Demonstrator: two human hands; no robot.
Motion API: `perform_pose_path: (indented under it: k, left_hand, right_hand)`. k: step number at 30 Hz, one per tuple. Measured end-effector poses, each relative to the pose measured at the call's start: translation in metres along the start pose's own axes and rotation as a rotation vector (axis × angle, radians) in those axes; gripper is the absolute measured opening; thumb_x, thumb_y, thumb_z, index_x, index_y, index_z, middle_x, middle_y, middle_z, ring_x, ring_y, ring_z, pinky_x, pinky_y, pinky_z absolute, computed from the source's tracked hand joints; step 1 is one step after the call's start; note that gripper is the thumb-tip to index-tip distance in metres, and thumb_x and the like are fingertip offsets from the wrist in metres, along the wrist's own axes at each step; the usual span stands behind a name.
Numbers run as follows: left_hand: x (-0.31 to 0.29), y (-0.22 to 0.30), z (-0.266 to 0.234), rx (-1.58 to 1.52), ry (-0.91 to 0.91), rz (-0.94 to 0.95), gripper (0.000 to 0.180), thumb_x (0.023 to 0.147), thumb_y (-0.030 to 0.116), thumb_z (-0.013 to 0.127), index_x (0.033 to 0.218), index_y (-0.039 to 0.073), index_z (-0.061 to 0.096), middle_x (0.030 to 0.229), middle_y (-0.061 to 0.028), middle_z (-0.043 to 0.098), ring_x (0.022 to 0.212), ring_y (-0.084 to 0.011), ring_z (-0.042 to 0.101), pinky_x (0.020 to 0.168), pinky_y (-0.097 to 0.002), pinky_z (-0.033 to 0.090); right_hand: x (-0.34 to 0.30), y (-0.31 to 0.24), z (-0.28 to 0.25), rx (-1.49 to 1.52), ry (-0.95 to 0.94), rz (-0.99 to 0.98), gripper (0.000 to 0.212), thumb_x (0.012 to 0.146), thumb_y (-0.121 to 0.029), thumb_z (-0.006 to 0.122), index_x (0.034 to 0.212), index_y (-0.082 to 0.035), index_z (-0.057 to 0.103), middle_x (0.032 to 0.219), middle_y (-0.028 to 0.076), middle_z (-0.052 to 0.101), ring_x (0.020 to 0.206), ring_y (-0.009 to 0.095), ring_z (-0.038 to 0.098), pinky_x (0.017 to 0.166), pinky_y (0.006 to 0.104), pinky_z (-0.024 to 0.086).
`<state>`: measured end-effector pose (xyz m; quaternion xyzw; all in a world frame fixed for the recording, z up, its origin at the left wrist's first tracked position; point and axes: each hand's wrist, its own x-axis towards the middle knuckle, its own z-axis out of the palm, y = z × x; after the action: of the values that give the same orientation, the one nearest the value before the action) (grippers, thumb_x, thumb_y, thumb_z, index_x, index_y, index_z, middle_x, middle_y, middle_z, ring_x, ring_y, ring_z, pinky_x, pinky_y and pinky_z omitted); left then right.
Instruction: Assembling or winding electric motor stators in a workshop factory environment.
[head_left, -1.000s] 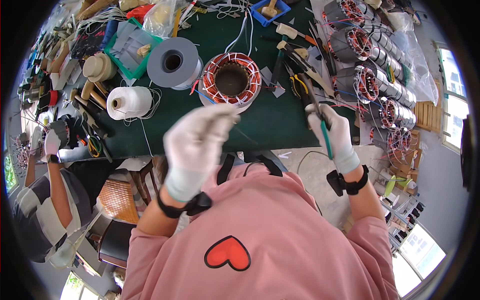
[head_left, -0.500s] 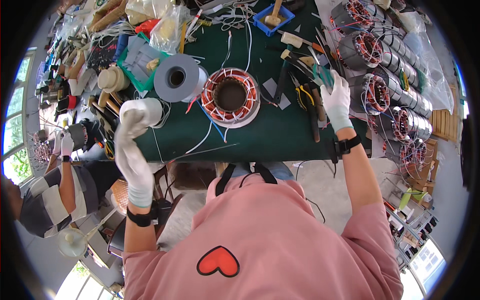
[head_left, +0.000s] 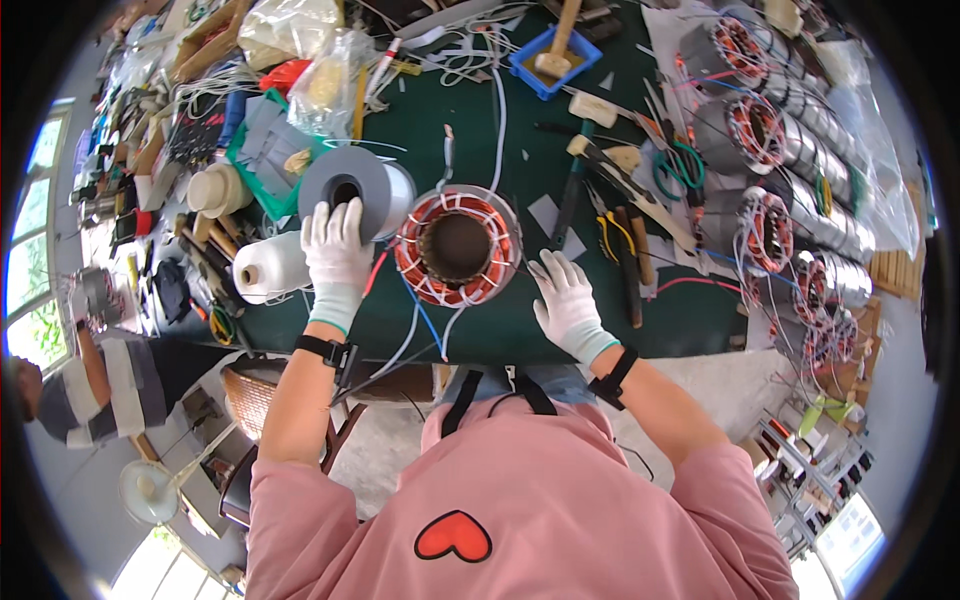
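A motor stator (head_left: 505, 215), its copper-red windings laced with white cord, stands at the middle of the green table. My left hand (head_left: 337, 258), in a white glove, lies open with its fingers stretched over the near edge of the grey spool (head_left: 392, 185). Beside that hand is a white cord spool (head_left: 270, 268) on its side. My gloved right hand (head_left: 570, 308) is open just right of the stator, its fingertips close to a thin dark lead. Red, blue and white leads (head_left: 428, 325) run from the stator toward the table's front edge.
Green-handled scissors (head_left: 680, 168), yellow-handled pliers (head_left: 615, 235) and a hammer (head_left: 572, 170) lie to the right. Several more stators (head_left: 725, 220) line the right edge. A blue tray (head_left: 545, 75) holds a mallet. At far left, a person (head_left: 120, 385) stands near another stator.
My right hand has let go of the green-handled scissors and moved left to the stator. My left hand has moved from the white spool to the grey one.
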<state>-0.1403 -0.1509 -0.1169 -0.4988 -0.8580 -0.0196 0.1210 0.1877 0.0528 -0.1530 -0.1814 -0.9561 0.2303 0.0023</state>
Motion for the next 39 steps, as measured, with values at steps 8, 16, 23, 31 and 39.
perform_pose_path:
  k: [8,16,23,31,39]
  left_hand:
    - [0.045,0.000,-0.031,0.008,-0.407,-0.031,0.048,0.071,0.028,0.083,0.113,0.009,0.069,0.115,-0.0076,0.069,0.127,-0.0284,0.051,0.117,-0.0468,0.030]
    - [-0.005,0.005,-0.050,-0.182,-0.002,-0.218,0.044,0.063,0.023,0.086,0.099,0.004,0.070,0.102,-0.0129,0.069,0.120,-0.0375,0.052,0.114,-0.0537,0.034]
    - [-0.034,-0.021,-0.181,-0.058,0.287,-0.346,0.050,0.059,0.025,0.088,0.099,0.006,0.065,0.116,-0.0188,0.057,0.118,-0.0447,0.050,0.101,-0.0565,0.041]
    - [0.078,-0.148,-0.378,0.531,0.746,-0.269,0.069,0.074,0.032,0.088,0.119,-0.008,0.056,0.130,-0.0310,0.051,0.125,-0.0472,0.046,0.106,-0.0558,0.036]
    - [0.252,-0.249,-0.341,0.473,0.529,-0.279,0.060,0.071,0.034,0.090,0.116,0.001,0.067,0.121,-0.0209,0.061,0.119,-0.0369,0.056,0.103,-0.0456,0.045]
  right_hand:
    - [0.064,0.081,-0.017,-0.350,-0.054,0.081,0.065,0.087,-0.026,0.067,0.146,-0.009,0.047,0.151,0.013,0.047,0.139,0.031,0.043,0.116,0.0521,0.032]
    - [-0.006,0.026,-0.025,0.245,0.124,-0.020,0.042,0.085,-0.006,0.064,0.126,-0.003,0.060,0.125,0.019,0.062,0.119,0.040,0.057,0.104,0.0493,0.044]
    - [-0.083,0.037,-0.026,0.396,-0.072,0.238,0.035,0.087,-0.005,0.061,0.122,-0.003,0.066,0.116,0.017,0.069,0.112,0.036,0.062,0.101,0.0443,0.048]
    - [-0.048,0.077,-0.057,0.358,0.001,0.389,0.031,0.090,-0.010,0.058,0.119,-0.006,0.068,0.107,0.016,0.072,0.104,0.037,0.064,0.095,0.0462,0.050]
    - [-0.077,0.055,-0.044,0.330,0.052,0.600,0.028,0.093,-0.014,0.057,0.114,-0.002,0.072,0.111,0.020,0.073,0.108,0.037,0.069,0.098,0.0403,0.052]
